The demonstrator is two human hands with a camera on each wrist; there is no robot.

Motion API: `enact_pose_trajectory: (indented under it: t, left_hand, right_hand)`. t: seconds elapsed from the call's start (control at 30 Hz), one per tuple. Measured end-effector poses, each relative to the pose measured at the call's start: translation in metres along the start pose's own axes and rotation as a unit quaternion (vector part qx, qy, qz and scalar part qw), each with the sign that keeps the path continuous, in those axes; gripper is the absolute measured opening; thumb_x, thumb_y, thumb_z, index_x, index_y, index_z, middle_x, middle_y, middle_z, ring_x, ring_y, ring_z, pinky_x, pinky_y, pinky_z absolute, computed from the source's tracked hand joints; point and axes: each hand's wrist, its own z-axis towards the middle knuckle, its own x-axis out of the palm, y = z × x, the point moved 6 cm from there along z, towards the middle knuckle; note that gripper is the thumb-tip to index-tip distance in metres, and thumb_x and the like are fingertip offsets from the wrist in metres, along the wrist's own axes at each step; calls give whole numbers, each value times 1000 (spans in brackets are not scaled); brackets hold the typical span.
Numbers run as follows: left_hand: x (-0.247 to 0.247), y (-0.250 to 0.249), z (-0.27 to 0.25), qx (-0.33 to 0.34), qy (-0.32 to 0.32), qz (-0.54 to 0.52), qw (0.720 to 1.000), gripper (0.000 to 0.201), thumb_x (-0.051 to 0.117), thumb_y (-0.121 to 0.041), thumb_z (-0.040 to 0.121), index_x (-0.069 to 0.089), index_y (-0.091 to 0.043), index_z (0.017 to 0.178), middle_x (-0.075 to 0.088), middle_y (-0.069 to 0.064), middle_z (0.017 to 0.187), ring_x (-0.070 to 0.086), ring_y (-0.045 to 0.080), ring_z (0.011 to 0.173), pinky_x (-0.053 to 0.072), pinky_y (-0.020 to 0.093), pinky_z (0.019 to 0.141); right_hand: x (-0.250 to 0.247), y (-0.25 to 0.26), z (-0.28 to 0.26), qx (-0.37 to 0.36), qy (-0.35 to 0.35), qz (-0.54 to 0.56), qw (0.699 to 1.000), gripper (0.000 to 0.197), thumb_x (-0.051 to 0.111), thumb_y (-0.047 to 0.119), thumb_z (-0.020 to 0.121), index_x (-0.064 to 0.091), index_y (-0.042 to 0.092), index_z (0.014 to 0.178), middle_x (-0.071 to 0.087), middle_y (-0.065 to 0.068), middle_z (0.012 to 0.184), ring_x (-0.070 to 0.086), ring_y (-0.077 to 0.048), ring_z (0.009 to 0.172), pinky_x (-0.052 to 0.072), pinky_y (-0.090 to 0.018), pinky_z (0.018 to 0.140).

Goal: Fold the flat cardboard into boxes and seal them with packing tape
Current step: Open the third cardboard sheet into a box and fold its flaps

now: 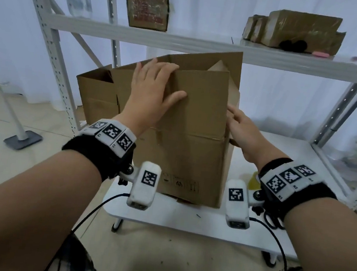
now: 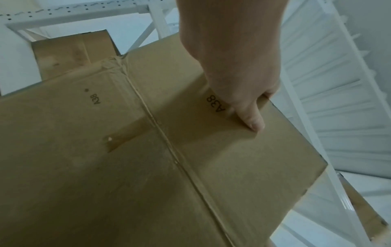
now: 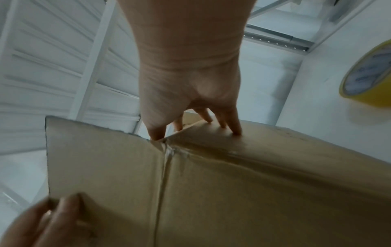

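Observation:
A brown cardboard box (image 1: 193, 155) stands on a low white table (image 1: 186, 216) with its top flaps raised. My left hand (image 1: 154, 88) holds the near flap (image 1: 201, 102) by its upper edge, thumb flat on the outer face beside the "A38" print (image 2: 215, 104). In the right wrist view the left hand's fingers (image 3: 61, 210) wrap round that flap's edge. My right hand (image 1: 242, 129) is at the box's upper right corner, with straight fingers (image 3: 232, 123) pressing the side panel and the thumb at the corner seam. A yellow tape roll (image 3: 368, 75) lies on the table right of the box.
Black-handled scissors (image 1: 272, 219) lie near the table's right front, under my right wrist. A white metal rack (image 1: 184, 40) rises behind the table; its shelf carries more cardboard boxes (image 1: 147, 9) (image 1: 300, 31). A floor stand (image 1: 17, 134) is at left.

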Motion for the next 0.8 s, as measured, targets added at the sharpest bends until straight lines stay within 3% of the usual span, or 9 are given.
enact_pose_trajectory:
  t: [0.1,0.2,0.33,0.43,0.5,0.6,0.7,0.73,0.8]
  left_hand:
    - [0,-6,-3,0,-17,-31,999,37,47,-42,96,55,-19,124,57,4,119,45,26,122,11,46,116]
    - [8,-22,-7,40,7,-22,999,44,40,-50,93,61,-20,118,59,3,107,48,28,111,18,43,107]
    - [10,-18,-8,40,12,-31,999,48,35,-50,92,59,-19,120,58,4,112,47,28,116,15,44,112]
    - [11,-20,-14,54,4,-38,998,49,35,-55,92,58,-20,117,56,3,111,45,26,115,14,43,112]
    - [11,-25,-20,56,-8,-41,998,50,39,-59,89,58,-18,112,55,4,108,45,26,112,14,43,111]
    - [6,-26,-28,68,-34,-41,996,48,46,-57,86,58,-16,106,51,2,101,44,26,106,18,46,107]
    - [-5,-19,-30,42,-50,-80,995,39,38,-52,90,55,-17,93,40,-5,94,39,18,97,18,38,98]
    - [-9,-15,-31,24,-60,-88,994,37,34,-50,91,52,-18,87,38,-6,92,37,15,94,17,35,94]
    - [-16,-8,-32,-1,-77,-79,994,34,28,-47,93,47,-20,82,38,-5,90,36,15,91,17,33,90]
  right_hand:
    - [9,-22,-2,58,55,-32,996,52,41,54,97,29,45,147,56,4,130,55,-21,112,50,-40,81]
    - [10,-38,-9,91,68,-35,993,38,41,43,101,38,46,139,63,-1,101,60,-23,88,58,-45,78]
    - [3,-35,-9,94,33,9,995,47,36,65,94,53,38,128,60,2,116,56,-26,109,54,-44,88]
    - [-2,-17,-7,31,-3,10,999,53,34,61,98,46,30,139,51,5,139,47,-19,127,44,-41,100]
    - [-2,-2,-9,-45,-7,-6,999,37,46,34,102,47,26,139,54,4,134,51,-16,120,49,-33,98]
    - [3,8,-13,-110,39,-38,992,33,51,1,97,58,20,123,63,9,110,59,-7,102,56,-19,80]
    - [10,17,-20,-138,86,-56,985,24,52,7,98,63,28,103,67,26,90,61,9,87,48,-9,72]
    - [13,21,-18,-144,93,-67,983,23,51,13,100,62,32,103,66,30,91,59,14,89,45,-9,77]
    - [20,30,-17,-165,102,-103,976,22,46,25,103,58,38,116,62,28,112,52,14,111,40,-15,97]
